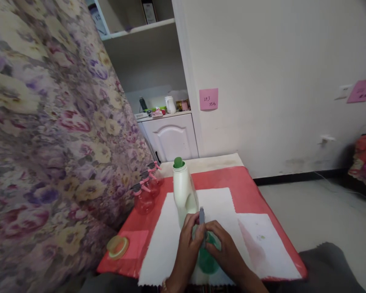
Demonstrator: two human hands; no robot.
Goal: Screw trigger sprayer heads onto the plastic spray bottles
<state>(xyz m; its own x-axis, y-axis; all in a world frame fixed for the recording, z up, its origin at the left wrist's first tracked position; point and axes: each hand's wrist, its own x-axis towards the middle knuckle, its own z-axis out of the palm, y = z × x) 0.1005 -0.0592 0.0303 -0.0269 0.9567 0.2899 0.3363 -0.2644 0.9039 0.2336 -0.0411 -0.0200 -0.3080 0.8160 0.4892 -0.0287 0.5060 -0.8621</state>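
Both hands are at a small green see-through bottle [208, 260] with a grey top piece [201, 217], which looks like a spray head. My left hand [189, 236] is closed around the grey piece from the left. From the right, my right hand [222, 244] pinches the same piece lower down. The fingers hide where the piece meets the bottle. Just beyond my left hand stands a tall pale green jug [183, 189], upright, with a green stopper or funnel [178, 162] in its mouth.
A white cloth [158, 260] lies over the red table cover [219, 177]. Several pink spray bottles [143, 201] line the left edge, with a round yellowish lid [117, 247] nearer me. A stained white sheet [270, 240] lies at right. A floral curtain [64, 162] hangs close on the left.
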